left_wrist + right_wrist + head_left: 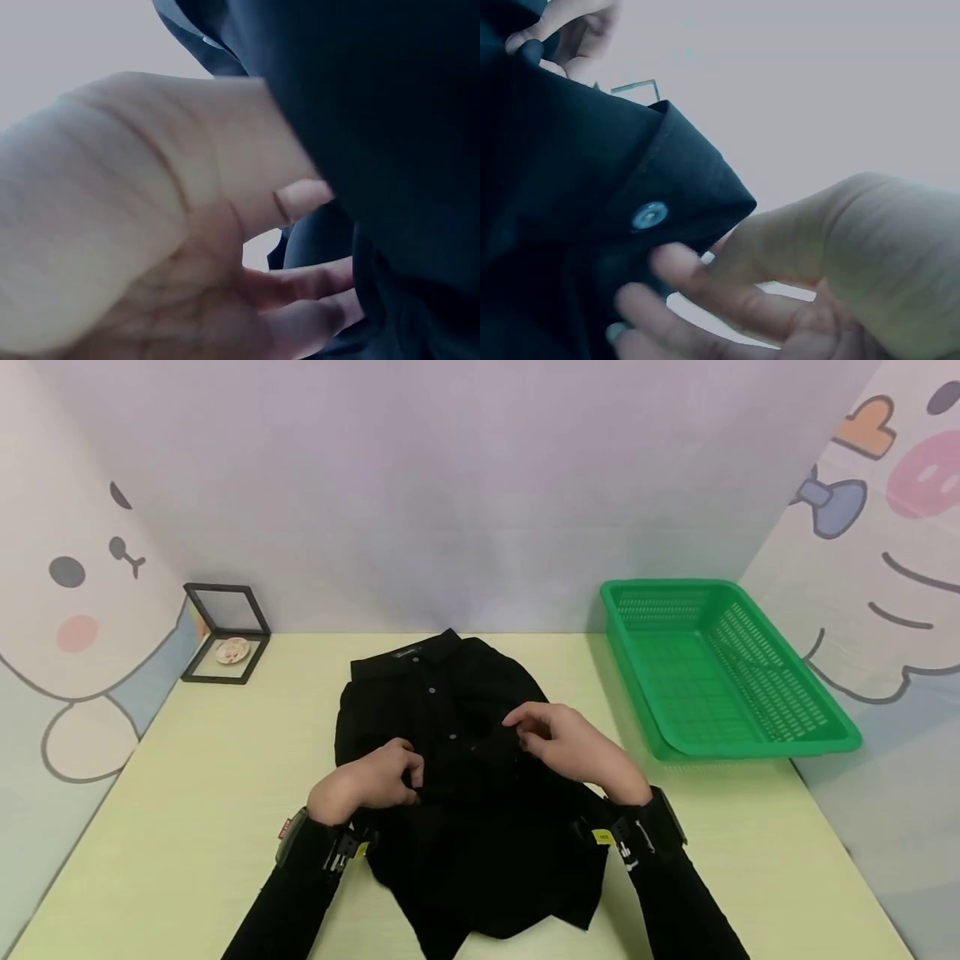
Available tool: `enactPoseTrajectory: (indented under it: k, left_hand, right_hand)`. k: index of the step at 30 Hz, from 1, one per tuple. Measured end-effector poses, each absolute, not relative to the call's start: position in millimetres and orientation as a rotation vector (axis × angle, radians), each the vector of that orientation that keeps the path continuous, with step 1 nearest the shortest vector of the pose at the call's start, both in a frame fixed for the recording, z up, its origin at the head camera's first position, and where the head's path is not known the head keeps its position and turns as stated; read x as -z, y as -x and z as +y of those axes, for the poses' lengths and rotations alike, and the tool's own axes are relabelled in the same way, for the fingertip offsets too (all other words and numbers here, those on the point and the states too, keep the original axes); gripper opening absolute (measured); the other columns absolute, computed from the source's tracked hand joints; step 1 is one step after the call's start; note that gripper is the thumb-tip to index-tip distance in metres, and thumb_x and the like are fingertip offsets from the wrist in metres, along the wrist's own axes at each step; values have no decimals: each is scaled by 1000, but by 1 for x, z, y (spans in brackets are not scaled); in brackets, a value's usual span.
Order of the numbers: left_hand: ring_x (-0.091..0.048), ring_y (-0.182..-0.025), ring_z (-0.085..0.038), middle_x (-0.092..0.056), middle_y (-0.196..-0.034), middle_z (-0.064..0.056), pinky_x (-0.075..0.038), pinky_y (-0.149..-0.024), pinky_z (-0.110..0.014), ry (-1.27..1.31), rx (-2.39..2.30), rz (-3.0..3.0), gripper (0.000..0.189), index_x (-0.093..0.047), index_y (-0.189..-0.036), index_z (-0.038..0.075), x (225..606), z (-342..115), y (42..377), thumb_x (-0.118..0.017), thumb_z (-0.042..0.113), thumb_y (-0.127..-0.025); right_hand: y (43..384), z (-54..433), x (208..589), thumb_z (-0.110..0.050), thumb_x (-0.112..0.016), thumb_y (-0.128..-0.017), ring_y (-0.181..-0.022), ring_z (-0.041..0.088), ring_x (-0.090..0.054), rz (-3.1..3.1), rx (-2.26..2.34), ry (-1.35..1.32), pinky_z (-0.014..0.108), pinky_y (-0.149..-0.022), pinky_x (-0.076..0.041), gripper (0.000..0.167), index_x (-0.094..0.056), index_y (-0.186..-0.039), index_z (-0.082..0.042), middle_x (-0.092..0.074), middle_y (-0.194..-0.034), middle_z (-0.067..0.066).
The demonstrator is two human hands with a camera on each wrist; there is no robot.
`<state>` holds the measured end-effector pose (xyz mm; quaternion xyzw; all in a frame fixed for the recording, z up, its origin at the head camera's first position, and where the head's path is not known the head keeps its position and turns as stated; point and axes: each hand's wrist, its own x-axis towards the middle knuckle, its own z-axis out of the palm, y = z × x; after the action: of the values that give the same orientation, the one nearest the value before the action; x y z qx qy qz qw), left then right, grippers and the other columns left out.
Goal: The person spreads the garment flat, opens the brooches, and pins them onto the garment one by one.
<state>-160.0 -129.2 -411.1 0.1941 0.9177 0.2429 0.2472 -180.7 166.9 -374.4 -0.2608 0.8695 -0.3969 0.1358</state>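
Head view first: across the pale yellow worktop (225, 818) lies a black cloth button-up shirt (480, 868), its long axis running roughly from 11 o'clock, where the collar sits, to 6 o'clock at the hem. From the shirt's middle, the person's left hand (371, 777) is at 9 o'clock, its grip pinching the cloth. The right hand (566, 739) is at 2 o'clock, farther up the shirt, its fingers loosely bent at the cloth; I can't tell whether thumb and forefinger meet on it. Right wrist view shows a pointed corner of the shirt beside that grip, with a round shiny button (650, 215) on it.

Towards 2 o'clock from the right hand, the nearer of the two, stands a green plastic mesh basket (757, 749). At 10 o'clock from the left hand, a black-edged folding frame (213, 679) holds a pale round ornament (232, 650).
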Motion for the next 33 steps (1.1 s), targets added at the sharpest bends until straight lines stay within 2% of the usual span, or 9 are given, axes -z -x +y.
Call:
enactPoseTrajectory:
  k: [2, 6, 10, 13, 16, 20, 26, 29, 33]
  left_hand:
    - [-44, -138, -40, -48, -143, -26, -48, -103, -49, -506, -666, 2512, 23, -60, -77, 14, 414, -126, 158, -79, 5, -87]
    - [-47, -128, -37, -45, -140, -27, -49, -90, -44, -457, -658, 2531, 25, -59, -76, 13, 416, -118, 155, -78, 3, -86]
    - [-51, -114, -33, -40, -142, -27, -47, -79, -39, -399, -648, 2522, 24, -59, -77, 13, 418, -113, 153, -76, 1, -88]
    - [-53, -112, -33, -37, -145, -27, -46, -76, -38, -380, -639, 2509, 24, -59, -76, 14, 419, -113, 153, -75, 0, -88]
    - [-50, -124, -36, -39, -147, -26, -49, -84, -40, -404, -646, 2504, 24, -60, -76, 14, 419, -117, 155, -76, 1, -88]
    - [-37, -145, -40, -40, -151, -26, -48, -103, -46, -468, -666, 2486, 23, -59, -76, 14, 417, -124, 160, -76, 2, -88]
    - [-34, -148, -41, -42, -150, -27, -45, -110, -49, -522, -660, 2488, 23, -60, -76, 14, 416, -128, 165, -76, 2, -88]
    - [-36, -147, -40, -43, -150, -27, -46, -110, -49, -523, -646, 2501, 22, -61, -76, 14, 417, -129, 165, -75, 2, -88]
    - [-36, -148, -41, -39, -154, -27, -44, -113, -51, -484, -665, 2513, 17, -62, -81, 13, 420, -130, 166, -72, 2, -90]
  right_hand:
    - [180, 166, 377, 11, -46, -98, -90, 20, -65, 2501, 1091, 771, 34, -84, -53, 38, -66, -126, -5, -69, -107, 9]
    - [177, 164, 381, 12, -44, -97, -97, 19, -65, 2487, 1027, 811, 37, -88, -53, 42, -65, -128, -7, -68, -115, 10]
    - [175, 163, 384, 14, -42, -94, -97, 19, -64, 2489, 1015, 853, 36, -87, -53, 44, -67, -125, -5, -69, -112, 10]
    - [175, 163, 386, 17, -40, -91, -94, 19, -64, 2482, 1039, 879, 34, -87, -56, 47, -67, -123, -3, -68, -107, 9]
    - [177, 163, 387, 17, -41, -93, -93, 18, -64, 2498, 1049, 876, 34, -87, -55, 46, -67, -125, -4, -68, -109, 9]
    - [180, 163, 390, 14, -45, -96, -99, 22, -65, 2530, 1011, 854, 37, -88, -53, 43, -66, -128, -6, -67, -124, 13]
    - [182, 155, 394, 16, -53, -90, -99, 26, -61, 2445, 848, 871, 35, -82, -46, 50, -62, -134, -6, -62, -134, 17]
    - [181, 152, 396, 18, -56, -84, -94, 24, -53, 2392, 732, 849, 35, -79, -42, 55, -63, -132, -8, -64, -129, 13]
    - [181, 149, 398, 14, -57, -89, -85, 18, -56, 2376, 687, 800, 33, -78, -46, 37, -67, -115, -10, -68, -103, 5]
